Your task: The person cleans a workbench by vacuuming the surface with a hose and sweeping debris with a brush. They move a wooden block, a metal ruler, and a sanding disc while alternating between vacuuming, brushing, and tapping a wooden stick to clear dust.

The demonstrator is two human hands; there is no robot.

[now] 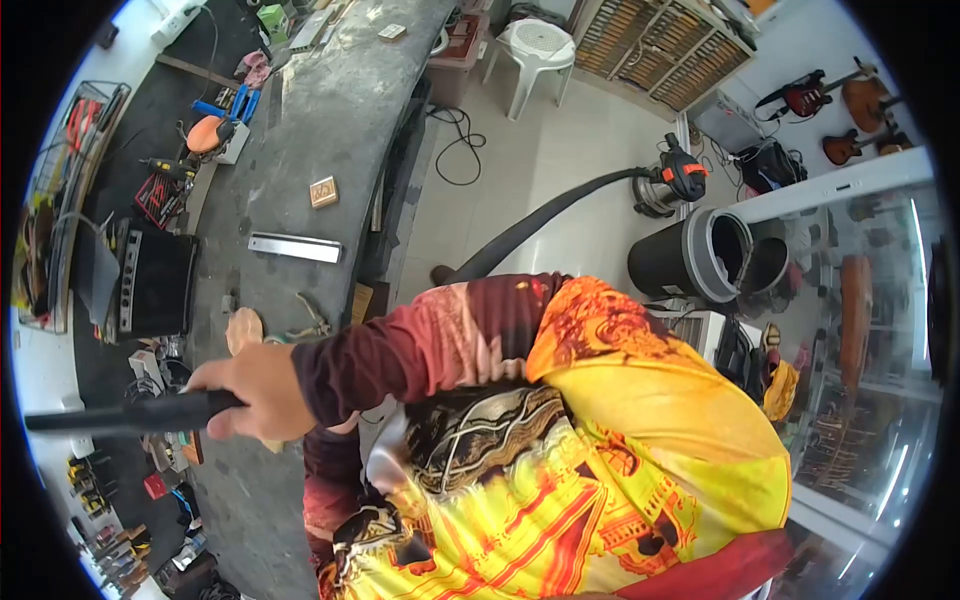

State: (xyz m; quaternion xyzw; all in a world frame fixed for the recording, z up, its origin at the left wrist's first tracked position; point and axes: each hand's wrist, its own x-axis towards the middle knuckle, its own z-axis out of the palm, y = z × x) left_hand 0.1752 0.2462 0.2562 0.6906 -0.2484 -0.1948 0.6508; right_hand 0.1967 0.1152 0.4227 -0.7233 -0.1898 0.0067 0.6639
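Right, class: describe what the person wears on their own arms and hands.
Long dark red sleeves cover both arms to the wrist, part of a yellow and orange patterned shirt. The visible hand is bare, with no glove.

Right hand (255,390) closed around black vacuum wand (130,412) above grey workbench (320,120); black hose (540,218) leads back to vacuum canister (680,178) on floor; metal bar (295,247) and small wooden block (323,191) lie on bench, well apart from hand.

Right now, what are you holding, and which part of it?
The right hand grips a black vacuum tube at the end nearest the body. The left hand is hidden.
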